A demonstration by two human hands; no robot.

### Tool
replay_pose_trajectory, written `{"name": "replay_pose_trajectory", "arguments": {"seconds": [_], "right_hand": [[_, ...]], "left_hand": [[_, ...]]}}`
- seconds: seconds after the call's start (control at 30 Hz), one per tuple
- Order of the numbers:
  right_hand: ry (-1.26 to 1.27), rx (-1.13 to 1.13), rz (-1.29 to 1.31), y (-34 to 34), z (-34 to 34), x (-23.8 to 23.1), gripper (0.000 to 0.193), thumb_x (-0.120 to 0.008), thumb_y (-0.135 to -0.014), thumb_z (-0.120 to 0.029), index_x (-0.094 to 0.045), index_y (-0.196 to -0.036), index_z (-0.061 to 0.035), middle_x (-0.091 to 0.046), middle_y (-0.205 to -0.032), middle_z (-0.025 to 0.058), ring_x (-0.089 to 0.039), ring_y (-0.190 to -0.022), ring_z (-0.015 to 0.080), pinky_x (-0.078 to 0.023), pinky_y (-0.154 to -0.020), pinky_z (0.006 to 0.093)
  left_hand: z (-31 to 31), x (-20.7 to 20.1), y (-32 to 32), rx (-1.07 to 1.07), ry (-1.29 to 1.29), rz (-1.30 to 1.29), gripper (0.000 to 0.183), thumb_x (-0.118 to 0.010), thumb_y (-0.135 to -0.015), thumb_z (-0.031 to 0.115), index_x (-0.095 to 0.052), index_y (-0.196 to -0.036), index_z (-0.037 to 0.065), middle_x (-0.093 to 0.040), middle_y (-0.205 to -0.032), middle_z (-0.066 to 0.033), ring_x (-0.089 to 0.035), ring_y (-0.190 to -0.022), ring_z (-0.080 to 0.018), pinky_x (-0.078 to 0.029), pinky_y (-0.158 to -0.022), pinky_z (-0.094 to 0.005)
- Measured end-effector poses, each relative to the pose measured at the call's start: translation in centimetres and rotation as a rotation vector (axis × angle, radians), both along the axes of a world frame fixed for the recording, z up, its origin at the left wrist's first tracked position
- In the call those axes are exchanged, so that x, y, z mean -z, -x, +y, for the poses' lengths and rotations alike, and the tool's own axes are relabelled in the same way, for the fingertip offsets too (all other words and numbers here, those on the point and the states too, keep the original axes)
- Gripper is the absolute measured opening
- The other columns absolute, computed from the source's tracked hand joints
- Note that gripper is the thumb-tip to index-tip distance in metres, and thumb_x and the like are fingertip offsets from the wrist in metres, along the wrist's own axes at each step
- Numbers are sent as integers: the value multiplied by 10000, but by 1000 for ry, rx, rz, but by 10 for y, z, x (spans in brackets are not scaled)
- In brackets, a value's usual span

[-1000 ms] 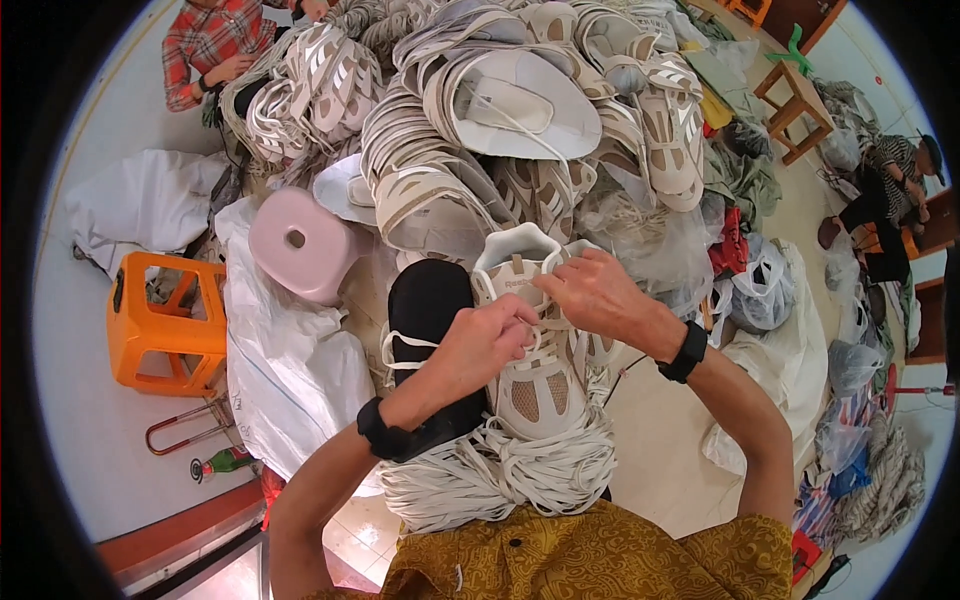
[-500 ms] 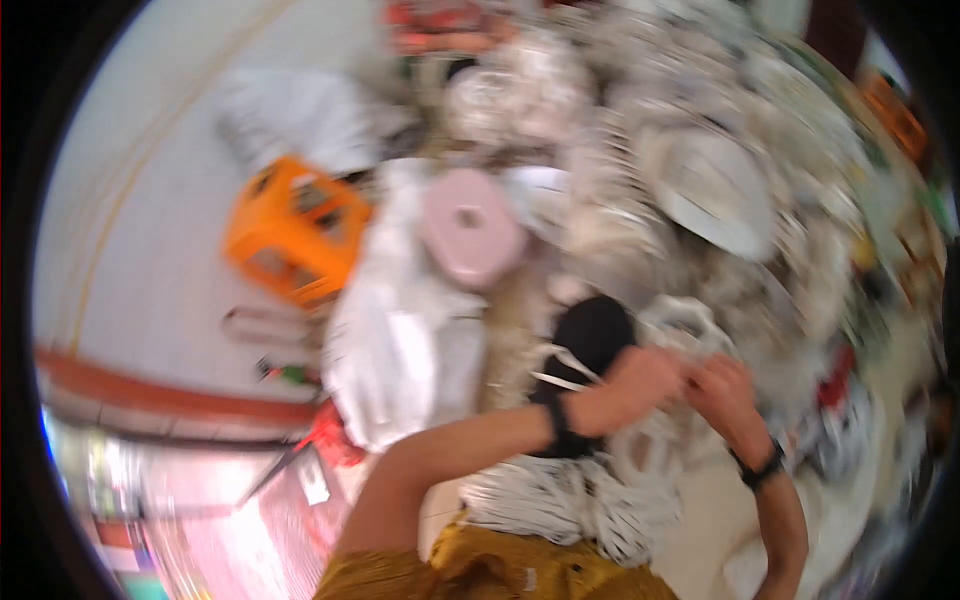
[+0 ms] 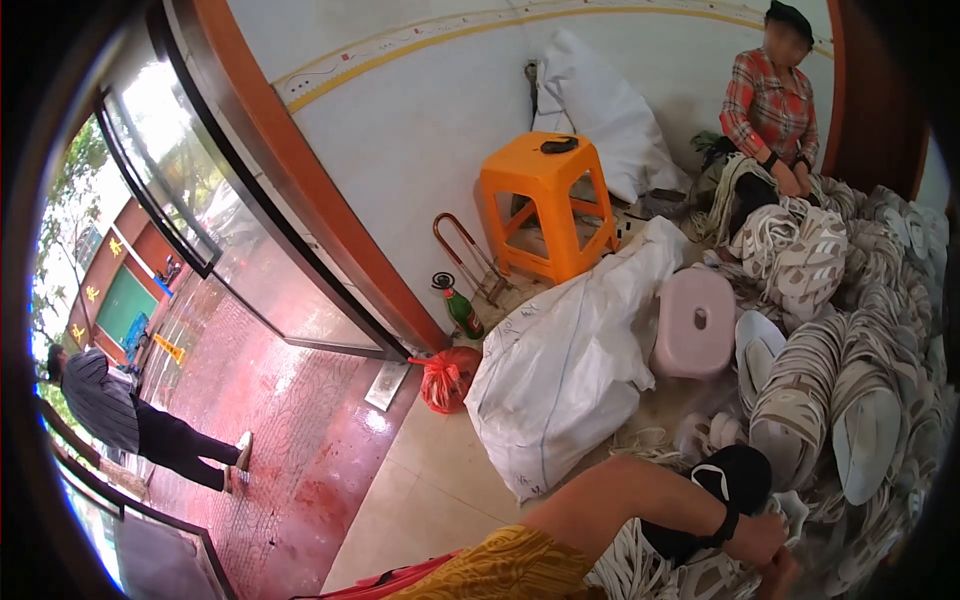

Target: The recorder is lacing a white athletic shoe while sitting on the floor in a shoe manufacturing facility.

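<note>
Near the lower right edge, my left hand (image 3: 755, 540), with a black band at the wrist, is closed, its fingertips turned away. Only a small part of my right hand (image 3: 779, 574) shows, close beside it and blurred. A pale, looped piece like a shoe upper (image 3: 793, 510) touches the area of my left hand; what the fingers grip is hidden. Next to my left wrist is a rounded black thing (image 3: 745, 468) with white cord across it. A bundle of white cords or strips (image 3: 630, 562) lies below my left forearm.
Stacked beige shoe uppers (image 3: 795, 400) heap along the right. A pink stool (image 3: 695, 325), white woven sack (image 3: 570, 370), orange stool (image 3: 545, 180) and red bag (image 3: 445, 378) stand ahead. A co-worker (image 3: 770, 110) sits far right. At left, a person (image 3: 110, 410) is outside the glass door (image 3: 240, 250).
My view has swung left and up toward the doorway, so my hands now sit at the lower right. The seated co-worker and the person outside have come into view. My hands remain close together.
</note>
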State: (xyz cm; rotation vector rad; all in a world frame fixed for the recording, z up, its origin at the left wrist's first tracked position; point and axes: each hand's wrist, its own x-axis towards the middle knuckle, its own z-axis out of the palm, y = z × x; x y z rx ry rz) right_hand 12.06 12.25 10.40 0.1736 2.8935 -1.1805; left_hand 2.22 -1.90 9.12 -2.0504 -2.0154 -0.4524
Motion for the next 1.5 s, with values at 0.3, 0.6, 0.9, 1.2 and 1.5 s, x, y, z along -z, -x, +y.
{"name": "replay_pose_trajectory", "arguments": {"seconds": [0.3, 0.6, 0.9, 1.2, 1.5], "right_hand": [[-156, -108, 249, 15, -19, -15, 139, -589, -666, -179, -610, -706, -47, -574, -633, 128, -559, -595, 296, -425, -551, 384], [-552, -40, 567, -9, 34, -26, 74, -529, -621, -117, -480, -574, -89, -495, -545, 74, -524, -515, 250, -422, -483, 388], [-572, 662, 204, -140, 204, -69, 98, -570, -695, -143, -575, -703, -46, -582, -680, 98, -573, -648, 278, -432, -574, 344], [-797, 904, -32, -256, 277, -63, 137, -528, -723, -184, -570, -738, -53, -581, -725, 162, -550, -697, 355, -410, -597, 418], [-1177, 1154, -388, -375, 313, -86, 191, -511, -765, -226, -540, -793, -40, -592, -788, 175, -560, -746, 377, -422, -617, 470]], "left_hand": [[-22, -34, 10, -48, 45, -455, 186, -583, -724, 267, -646, -842, 139, -609, -680, -101, -615, -660, -238, -479, -582, -350], [-68, -77, 68, -76, 271, 283, 66, -534, -664, 97, -482, -666, 56, -463, -627, -76, -508, -584, -211, -402, -540, -330], [-307, -129, 203, -774, 263, 349, 152, -542, -683, 8, -481, -822, 22, -520, -725, -143, -543, -670, -318, -439, -557, -400], [-468, -152, 258, -1150, 325, 417, 115, -507, -733, 7, -453, -831, 36, -505, -709, -160, -521, -665, -354, -410, -563, -423], [-486, -122, 260, -1085, 458, 380, 220, -558, -732, 59, -506, -942, 17, -565, -804, -165, -566, -738, -319, -444, -604, -406]]}}
